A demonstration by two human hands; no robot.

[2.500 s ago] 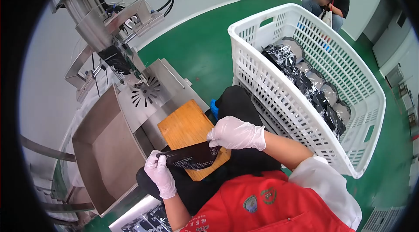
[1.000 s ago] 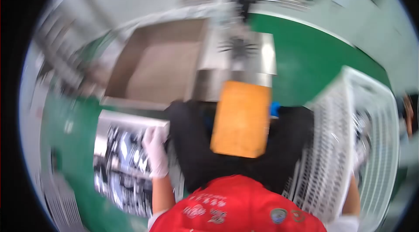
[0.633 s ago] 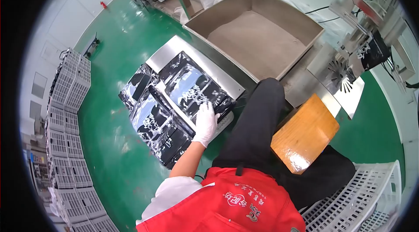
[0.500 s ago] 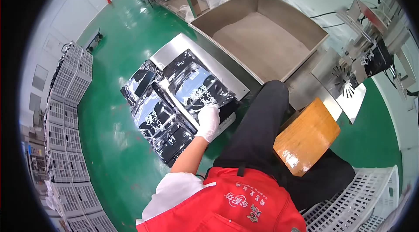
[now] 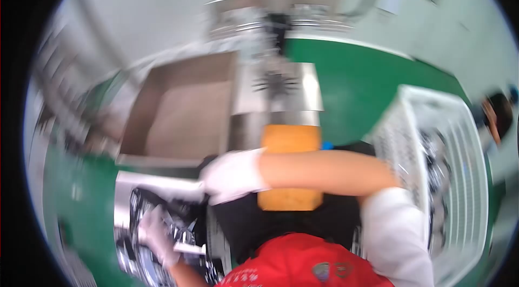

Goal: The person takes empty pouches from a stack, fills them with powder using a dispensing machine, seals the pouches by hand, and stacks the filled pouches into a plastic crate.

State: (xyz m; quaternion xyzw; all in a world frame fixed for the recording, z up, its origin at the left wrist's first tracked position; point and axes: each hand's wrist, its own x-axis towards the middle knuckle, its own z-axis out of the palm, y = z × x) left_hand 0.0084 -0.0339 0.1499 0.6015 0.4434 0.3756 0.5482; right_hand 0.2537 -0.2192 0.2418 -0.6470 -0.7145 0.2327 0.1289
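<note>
Black plastic pouches with silvery glare and pale print lie stacked on a steel surface at the lower left. My left hand, in a thin white glove, rests on them; its fingers are smeared by motion. My right hand, gloved in white too, reaches across my body to the left. Its fingertips end beside the right edge of the pouches, blurred and partly hidden, so any grip does not show. Behind my right forearm, an orange-brown wooden board lies between my legs.
Beyond the pouches stands a deep steel tray. A machine with a dark fan-shaped part is straight ahead. At my right, a white plastic crate holds shiny packages. Another person is at the far right.
My view has swung right, bringing the machine to the centre and the crate fully into sight. My right arm has come into view, stretched leftward. My left hand stays at the pouches.
</note>
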